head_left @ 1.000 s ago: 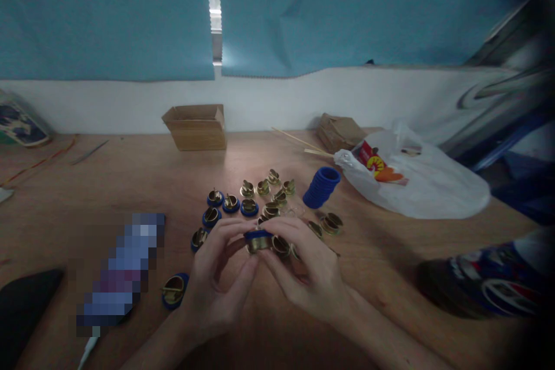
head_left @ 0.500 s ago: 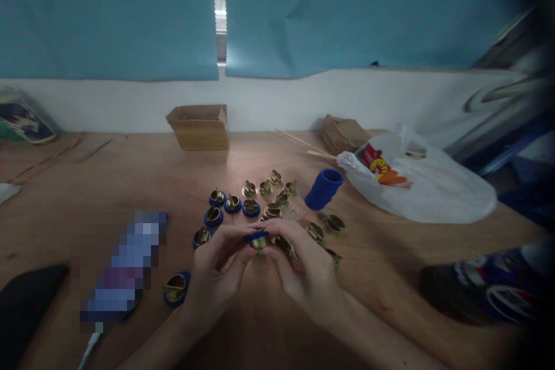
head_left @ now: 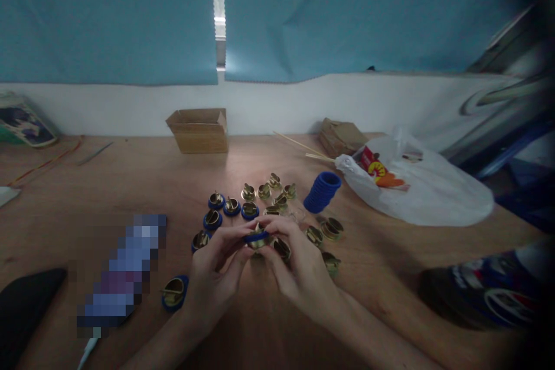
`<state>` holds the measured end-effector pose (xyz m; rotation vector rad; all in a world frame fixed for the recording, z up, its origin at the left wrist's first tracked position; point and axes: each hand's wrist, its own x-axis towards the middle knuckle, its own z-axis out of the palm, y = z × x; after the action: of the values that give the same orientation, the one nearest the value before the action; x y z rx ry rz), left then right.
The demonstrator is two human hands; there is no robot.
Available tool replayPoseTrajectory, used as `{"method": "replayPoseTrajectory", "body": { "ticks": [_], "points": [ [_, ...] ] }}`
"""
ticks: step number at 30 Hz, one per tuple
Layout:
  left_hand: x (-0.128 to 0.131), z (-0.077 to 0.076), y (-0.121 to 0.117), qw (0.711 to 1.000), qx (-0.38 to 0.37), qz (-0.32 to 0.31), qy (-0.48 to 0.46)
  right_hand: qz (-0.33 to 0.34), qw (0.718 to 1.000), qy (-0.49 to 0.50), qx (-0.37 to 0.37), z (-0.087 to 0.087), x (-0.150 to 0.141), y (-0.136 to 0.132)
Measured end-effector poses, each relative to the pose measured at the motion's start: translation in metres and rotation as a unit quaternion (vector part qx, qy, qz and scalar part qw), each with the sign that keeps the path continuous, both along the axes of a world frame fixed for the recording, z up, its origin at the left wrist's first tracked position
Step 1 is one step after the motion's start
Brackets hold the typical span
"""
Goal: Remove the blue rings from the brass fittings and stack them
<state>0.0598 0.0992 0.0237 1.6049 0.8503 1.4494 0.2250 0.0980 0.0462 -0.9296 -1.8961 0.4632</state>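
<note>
Between the fingertips of my left hand [head_left: 220,263] and my right hand [head_left: 291,260] is a brass fitting with a blue ring [head_left: 256,237] around it. Both hands are closed on it, thumbs below and fingers above, over the table. Beyond them stand several brass fittings with blue rings [head_left: 232,206] and, further right, several bare brass fittings [head_left: 264,191]. One more ringed fitting [head_left: 174,292] lies left of my left wrist. A leaning stack of blue rings [head_left: 322,192] stands to the right of the group. My fingers hide part of the held piece.
On the wooden table [head_left: 373,277], a phone [head_left: 125,272] with a cable lies left and a bottle [head_left: 481,289] lies right. A small cardboard box [head_left: 200,137], a brown packet [head_left: 342,136] and a white plastic bag [head_left: 437,185] are further back.
The blue ring on the held brass fitting sits a little lower, with brass now showing above it. Both hands stay in nearly the same place; the view has shifted slightly.
</note>
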Motion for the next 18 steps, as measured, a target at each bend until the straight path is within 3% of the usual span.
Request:
{"method": "replayPoseTrajectory", "body": {
  "ticks": [5,11,18],
  "points": [
    [-0.0013,-0.0044,-0.0025,0.993,0.047,0.044,0.100,0.005,1.000,-0.017,-0.006,-0.0024,0.0021,0.0017],
    [-0.0033,-0.0030,-0.0032,0.977,0.149,0.071,0.132,0.031,0.999,-0.008,0.007,-0.0031,0.0019,0.0008],
    [-0.0028,-0.0032,-0.0048,0.962,0.172,0.110,0.180,-0.024,0.999,0.000,0.040,0.0007,0.0014,-0.0018]
  ]
}}
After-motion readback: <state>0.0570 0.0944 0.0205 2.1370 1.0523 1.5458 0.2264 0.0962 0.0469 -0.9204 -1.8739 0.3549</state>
